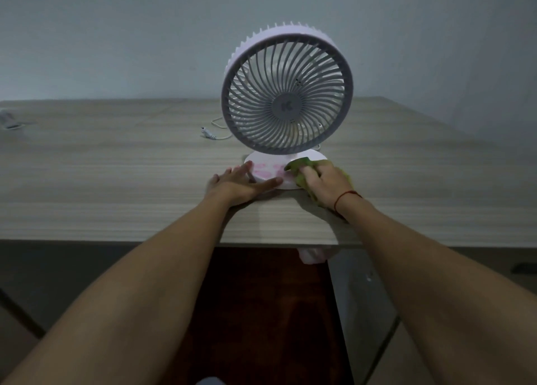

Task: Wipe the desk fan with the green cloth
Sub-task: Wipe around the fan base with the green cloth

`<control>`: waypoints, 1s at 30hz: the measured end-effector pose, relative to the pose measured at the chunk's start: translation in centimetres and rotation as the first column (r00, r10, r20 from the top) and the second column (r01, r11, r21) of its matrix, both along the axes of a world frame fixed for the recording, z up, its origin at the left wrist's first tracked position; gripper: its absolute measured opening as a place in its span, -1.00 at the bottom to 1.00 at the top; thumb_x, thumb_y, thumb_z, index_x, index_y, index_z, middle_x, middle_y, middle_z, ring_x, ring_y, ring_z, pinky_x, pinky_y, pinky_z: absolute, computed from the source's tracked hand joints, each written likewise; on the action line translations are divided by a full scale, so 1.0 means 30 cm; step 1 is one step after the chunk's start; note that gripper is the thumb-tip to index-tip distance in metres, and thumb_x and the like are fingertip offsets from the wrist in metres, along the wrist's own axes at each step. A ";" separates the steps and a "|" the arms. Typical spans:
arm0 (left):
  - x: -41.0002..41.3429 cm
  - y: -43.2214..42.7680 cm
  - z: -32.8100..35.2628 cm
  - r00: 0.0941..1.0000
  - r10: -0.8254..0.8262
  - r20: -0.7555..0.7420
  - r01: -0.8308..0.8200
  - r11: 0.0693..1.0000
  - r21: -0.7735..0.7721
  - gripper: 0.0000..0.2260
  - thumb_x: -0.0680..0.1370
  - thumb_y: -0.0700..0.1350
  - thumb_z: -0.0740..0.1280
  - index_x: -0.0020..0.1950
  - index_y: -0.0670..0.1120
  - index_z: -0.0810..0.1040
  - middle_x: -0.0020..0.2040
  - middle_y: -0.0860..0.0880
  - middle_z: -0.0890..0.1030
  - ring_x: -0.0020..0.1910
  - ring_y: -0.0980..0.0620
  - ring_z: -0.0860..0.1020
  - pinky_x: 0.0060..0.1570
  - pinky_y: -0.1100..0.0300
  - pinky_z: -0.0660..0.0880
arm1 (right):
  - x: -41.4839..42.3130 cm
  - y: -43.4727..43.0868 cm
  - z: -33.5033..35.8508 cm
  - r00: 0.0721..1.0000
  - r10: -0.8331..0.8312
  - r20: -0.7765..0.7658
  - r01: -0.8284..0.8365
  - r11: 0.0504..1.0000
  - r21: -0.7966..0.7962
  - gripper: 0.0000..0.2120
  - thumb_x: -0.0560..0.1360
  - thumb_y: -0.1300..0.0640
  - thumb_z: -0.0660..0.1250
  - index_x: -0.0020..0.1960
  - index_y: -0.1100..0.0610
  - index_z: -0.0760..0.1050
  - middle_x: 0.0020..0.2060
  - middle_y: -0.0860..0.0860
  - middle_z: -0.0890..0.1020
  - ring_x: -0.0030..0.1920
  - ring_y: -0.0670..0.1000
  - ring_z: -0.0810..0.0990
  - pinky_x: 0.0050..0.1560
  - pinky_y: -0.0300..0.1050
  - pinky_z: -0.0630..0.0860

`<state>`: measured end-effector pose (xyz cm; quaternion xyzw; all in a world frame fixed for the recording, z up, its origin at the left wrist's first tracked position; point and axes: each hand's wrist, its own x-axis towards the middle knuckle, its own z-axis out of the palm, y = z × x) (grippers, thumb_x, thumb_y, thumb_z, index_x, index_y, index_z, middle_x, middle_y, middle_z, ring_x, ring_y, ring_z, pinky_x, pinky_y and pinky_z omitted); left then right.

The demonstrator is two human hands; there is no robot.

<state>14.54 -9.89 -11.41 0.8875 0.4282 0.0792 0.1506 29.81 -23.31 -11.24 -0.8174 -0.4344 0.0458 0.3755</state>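
Wood-grain desk (116, 181) carries the fan (287, 94) upright near its front edge. Left hand (236, 182), fingers straight, presses the base's left rim. Right hand (322, 185) grips the green cloth (302, 166) on the base's right side.

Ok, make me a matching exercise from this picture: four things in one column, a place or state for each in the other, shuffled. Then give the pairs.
Things
1. left hand
2. right hand
3. cloth
4. plug

Places or states
A. loose on the desk, beside the fan
B. flat, fingers straight, against the base
C. green, bunched up on the base's edge
D. fingers curled round fabric

Pairs: 1-B, 2-D, 3-C, 4-A
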 end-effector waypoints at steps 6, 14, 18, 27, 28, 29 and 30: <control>-0.002 -0.004 -0.008 1.000 -0.019 0.016 0.019 1.000 0.000 0.04 0.21 0.63 0.04 0.55 0.09 0.03 0.58 0.03 0.14 0.56 -0.05 0.09 0.47 -0.16 -0.02 | 0.063 0.015 0.002 0.995 -0.067 -0.079 0.064 0.997 -0.050 -0.42 0.49 -0.31 0.01 0.20 0.03 0.56 0.14 0.17 0.62 0.19 0.21 0.56 0.28 0.02 0.44; 0.019 0.028 -0.018 0.999 0.011 0.041 -0.011 1.000 0.013 0.07 0.17 0.65 0.03 0.55 0.10 0.06 0.57 0.02 0.19 0.56 -0.05 0.11 0.47 -0.17 -0.02 | 0.025 0.116 0.017 1.000 -0.022 -0.020 0.019 0.994 -0.112 -0.45 0.60 -0.18 -0.04 0.19 0.17 0.53 0.22 0.21 0.57 0.21 0.21 0.52 0.23 -0.03 0.39; 0.015 0.019 -0.012 0.999 0.013 0.030 -0.013 1.000 0.006 0.06 0.19 0.65 0.02 0.55 0.10 0.05 0.58 0.03 0.17 0.56 -0.04 0.10 0.48 -0.16 -0.02 | -0.010 0.086 0.005 0.999 0.000 -0.039 -0.001 0.999 -0.032 -0.42 0.38 -0.37 0.01 0.00 -0.04 0.64 0.06 0.11 0.68 0.11 0.17 0.59 0.26 0.06 0.44; 0.006 -0.009 -0.014 1.000 0.012 0.012 -0.012 0.999 0.033 0.06 0.18 0.66 -0.01 0.56 0.10 0.02 0.58 0.03 0.17 0.55 -0.04 0.12 0.47 -0.16 0.00 | 0.071 0.013 -0.001 0.996 -0.075 -0.050 0.075 0.997 0.009 -0.54 0.54 -0.17 0.12 0.06 0.15 0.61 0.05 0.21 0.65 0.10 0.21 0.60 0.16 -0.02 0.49; 0.008 -0.006 -0.018 1.000 0.010 0.008 -0.011 0.999 0.033 0.06 0.19 0.66 -0.02 0.56 0.10 0.02 0.57 0.02 0.18 0.55 -0.04 0.13 0.47 -0.16 0.00 | 0.081 0.027 -0.001 0.995 -0.084 -0.058 0.082 0.996 -0.034 -0.51 0.57 -0.16 0.08 0.15 0.17 0.57 0.12 0.23 0.62 0.15 0.22 0.57 0.20 -0.02 0.45; 0.008 -0.003 -0.027 1.000 0.009 0.002 -0.009 0.999 0.033 0.06 0.19 0.65 -0.02 0.56 0.10 0.02 0.57 0.01 0.18 0.55 -0.05 0.13 0.47 -0.16 0.01 | 0.089 0.045 -0.002 0.994 -0.082 -0.067 0.076 0.994 -0.078 -0.49 0.59 -0.16 0.04 0.23 0.18 0.53 0.20 0.24 0.58 0.21 0.22 0.54 0.23 -0.02 0.40; 0.010 0.001 -0.034 1.000 0.006 0.000 -0.006 0.999 0.041 0.05 0.19 0.65 -0.02 0.56 0.11 0.02 0.57 0.01 0.18 0.55 -0.04 0.13 0.47 -0.15 0.01 | 0.092 0.064 0.006 0.995 -0.073 -0.067 0.065 0.992 -0.111 -0.48 0.61 -0.15 0.00 0.28 0.19 0.48 0.25 0.24 0.54 0.25 0.23 0.50 0.26 -0.02 0.37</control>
